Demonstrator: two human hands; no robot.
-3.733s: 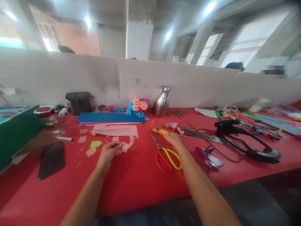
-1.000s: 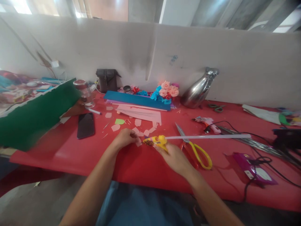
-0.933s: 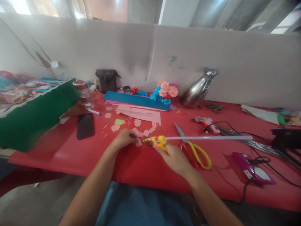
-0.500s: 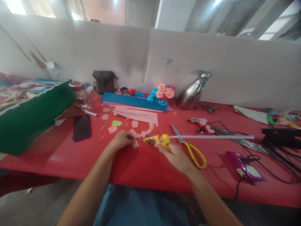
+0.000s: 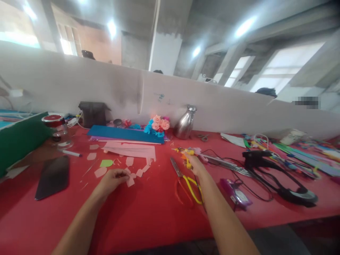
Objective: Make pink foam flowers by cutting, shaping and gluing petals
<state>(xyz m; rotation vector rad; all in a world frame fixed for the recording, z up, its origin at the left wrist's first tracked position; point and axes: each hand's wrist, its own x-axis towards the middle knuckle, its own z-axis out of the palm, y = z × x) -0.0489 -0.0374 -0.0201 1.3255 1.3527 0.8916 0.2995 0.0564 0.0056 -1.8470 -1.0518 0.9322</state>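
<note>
My left hand (image 5: 114,178) pinches a small pink paper piece (image 5: 130,182) just above the red tabletop. Further off to the right, my right hand (image 5: 195,164) is closed around a yellow glue gun (image 5: 188,161), whose nozzle points left. A pink glue gun (image 5: 202,158) lies right beside it, partly hidden. Below the right hand are scissors with yellow handles (image 5: 193,189), their blades pointing away from me. More pink paper cut-outs (image 5: 101,172) and one green cut-out (image 5: 106,163) lie around the left hand.
Pink paper strips (image 5: 130,150) and a blue sheet (image 5: 119,134) lie at the back, with paper flowers (image 5: 160,124). A steel jug (image 5: 185,123) stands by the partition. A phone (image 5: 53,177) lies left; a purple power box (image 5: 235,194) with cables lies right.
My right hand has carried the yellow glue gun away from the paper, forward and right to the pink glue gun. My left hand keeps the pink piece. The view has turned right.
</note>
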